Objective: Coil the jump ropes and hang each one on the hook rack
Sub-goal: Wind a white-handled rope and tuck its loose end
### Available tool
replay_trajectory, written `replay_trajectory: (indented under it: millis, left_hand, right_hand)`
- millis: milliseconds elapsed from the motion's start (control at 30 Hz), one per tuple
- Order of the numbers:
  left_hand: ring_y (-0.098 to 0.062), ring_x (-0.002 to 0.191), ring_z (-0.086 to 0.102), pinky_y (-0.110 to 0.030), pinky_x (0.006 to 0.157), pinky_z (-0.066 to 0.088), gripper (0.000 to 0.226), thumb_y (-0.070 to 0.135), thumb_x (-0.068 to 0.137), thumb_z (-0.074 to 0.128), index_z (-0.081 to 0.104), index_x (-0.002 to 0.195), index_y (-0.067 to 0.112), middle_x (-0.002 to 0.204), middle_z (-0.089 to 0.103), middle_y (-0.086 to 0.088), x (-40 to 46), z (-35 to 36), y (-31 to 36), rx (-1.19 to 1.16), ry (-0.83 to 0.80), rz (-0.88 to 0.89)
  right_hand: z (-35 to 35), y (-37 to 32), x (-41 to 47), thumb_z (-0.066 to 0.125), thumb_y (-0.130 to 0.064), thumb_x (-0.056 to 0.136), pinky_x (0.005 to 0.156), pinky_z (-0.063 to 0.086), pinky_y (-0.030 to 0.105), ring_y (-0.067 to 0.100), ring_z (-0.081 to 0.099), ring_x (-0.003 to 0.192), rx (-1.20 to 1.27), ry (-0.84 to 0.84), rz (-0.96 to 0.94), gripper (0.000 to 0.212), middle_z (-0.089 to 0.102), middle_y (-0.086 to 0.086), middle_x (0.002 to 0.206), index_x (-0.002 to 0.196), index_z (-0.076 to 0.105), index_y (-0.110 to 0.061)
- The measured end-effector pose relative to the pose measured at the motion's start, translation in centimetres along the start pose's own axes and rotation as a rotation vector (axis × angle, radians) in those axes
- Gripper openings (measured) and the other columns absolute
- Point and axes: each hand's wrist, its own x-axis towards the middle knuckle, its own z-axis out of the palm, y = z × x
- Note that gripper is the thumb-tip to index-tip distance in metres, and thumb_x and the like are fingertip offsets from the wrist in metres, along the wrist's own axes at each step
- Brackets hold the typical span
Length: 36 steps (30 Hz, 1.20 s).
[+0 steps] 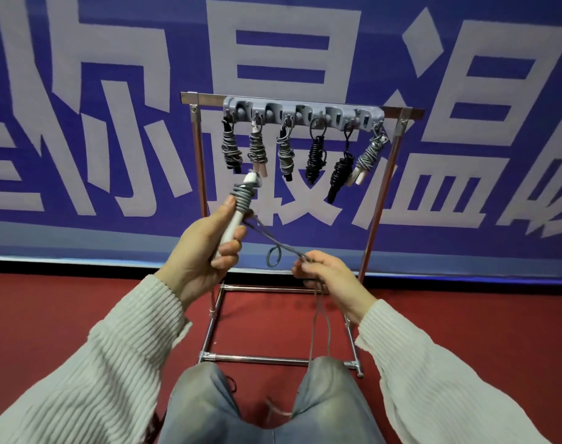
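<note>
Your left hand [206, 248] grips the white plastic handles of a grey jump rope [241, 203], fingers curled round them, handles tilted up and to the right toward the rack. Several turns of grey cord are already wound round the upper part of the handles. A doubled strand runs down-right from the handles to your right hand [324, 274], which pinches it between fingertips and thumb; a small loop of cord [274, 257] hangs off the strand just left of that hand. Below the right hand the slack drops in two lines to your knee in grey-blue jeans [324, 379].

The grey plastic hook rack [305, 111] sits on the top bar of a chrome tube stand [379, 200] standing on the red floor [465, 331]. Six coiled ropes [286, 152] hang from it in a row: three grey ones on the left, two black ones [316, 155] next, one more grey with white handles at the far right. The rope in your hands is well below the rack, its top end near the second hanging bundle.

Behind the stand: a blue banner with large white characters [113, 75]. Ribbed cream sleeves [97, 363] on both arms.
</note>
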Motion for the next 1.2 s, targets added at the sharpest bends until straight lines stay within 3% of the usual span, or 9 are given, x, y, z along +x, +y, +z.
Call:
replay_trajectory:
  millis: [133,267,400,533,733,867,1000,1100,1200]
  left_hand:
    - [-0.002,0.040,0.030,-0.011,0.030,0.019,0.039,0.046,0.094,0.059,0.059,0.113,0.012,0.068,0.049,0.002,0.1,1.0,-0.4,0.075,-0.031,-0.032]
    - [-0.002,0.041,0.030,-0.012,0.033,0.016,0.038,0.047,0.096,0.059,0.059,0.112,0.013,0.070,0.048,0.002,0.3,1.6,0.0,0.045,-0.048,-0.049]
    - [-0.002,0.039,0.031,-0.011,0.030,0.020,0.031,0.046,0.099,0.057,0.060,0.104,0.016,0.069,0.048,0.002,0.3,1.7,0.7,-0.018,-0.083,-0.046]
    - [-0.002,0.039,0.031,-0.011,0.030,0.020,0.031,0.044,0.099,0.056,0.058,0.106,0.015,0.069,0.048,0.002,0.2,1.9,0.9,-0.018,-0.100,-0.048]
    - [-0.002,0.038,0.032,-0.010,0.030,0.019,0.028,0.044,0.099,0.056,0.059,0.100,0.016,0.068,0.048,0.003,0.4,1.6,1.7,-0.003,-0.051,-0.023]
    - [-0.002,0.038,0.033,-0.009,0.030,0.019,0.029,0.044,0.097,0.058,0.060,0.102,0.016,0.067,0.048,0.004,0.3,1.5,2.0,-0.060,-0.043,-0.027]
    - [-0.002,0.040,0.034,-0.009,0.031,0.016,0.028,0.044,0.097,0.058,0.060,0.109,0.018,0.068,0.048,0.004,0.1,1.4,1.7,-0.064,-0.032,-0.036]
    - [-0.002,0.039,0.035,-0.010,0.030,0.020,0.039,0.044,0.096,0.060,0.052,0.123,0.017,0.067,0.049,0.004,0.4,1.4,1.2,-0.076,-0.024,-0.037]
    - [-0.002,0.040,0.034,-0.010,0.029,0.022,0.040,0.044,0.097,0.060,0.049,0.124,0.017,0.067,0.050,0.003,0.8,1.5,0.8,-0.068,-0.020,-0.061]
  right_hand:
    - [1.6,-0.6,-0.4,0.057,-0.007,0.098,0.109,0.046,0.027,0.008,0.056,0.130,0.063,0.061,-0.145,0.040,0.064,-0.004,0.133,0.134,0.057,-0.023]
    - [4.0,-1.2,-1.0,0.073,-0.026,0.090,0.106,0.049,0.030,0.010,0.065,0.117,0.058,0.080,-0.341,0.034,0.072,-0.006,0.118,0.123,0.065,-0.025]
    - [5.5,-1.3,-1.2,0.068,-0.016,0.094,0.098,0.051,0.031,0.016,0.069,0.108,0.144,0.143,-0.442,0.020,0.075,-0.001,0.109,0.114,0.068,-0.017]
    - [6.0,-2.2,-1.3,0.060,-0.010,0.096,0.104,0.052,0.035,0.024,0.069,0.114,0.364,-0.056,-0.318,0.032,0.074,0.007,0.116,0.129,0.064,-0.013]
    - [6.2,-3.4,-1.3,0.059,-0.005,0.101,0.070,0.060,0.033,0.019,0.068,0.076,0.454,0.046,-0.258,0.006,0.070,0.004,0.088,0.102,0.064,-0.008]
    - [5.0,-4.6,-0.8,0.054,-0.013,0.104,0.041,0.032,0.022,0.012,0.050,0.047,0.451,0.122,-0.222,0.010,0.068,0.003,0.080,0.101,0.064,-0.013]
    - [3.2,-4.9,0.1,0.060,-0.020,0.103,0.055,0.055,0.027,0.018,0.072,0.070,0.273,0.321,-0.273,0.015,0.078,0.003,0.091,0.112,0.071,-0.016]
    - [3.1,-5.3,0.0,0.066,-0.013,0.098,0.081,0.062,0.036,0.016,0.073,0.090,0.491,0.347,-0.250,0.010,0.077,0.004,0.092,0.101,0.075,-0.010]
    - [3.1,-5.8,0.0,0.067,-0.016,0.096,0.066,0.061,0.029,0.012,0.072,0.078,0.888,0.232,-0.032,0.012,0.074,0.003,0.083,0.089,0.074,-0.010]
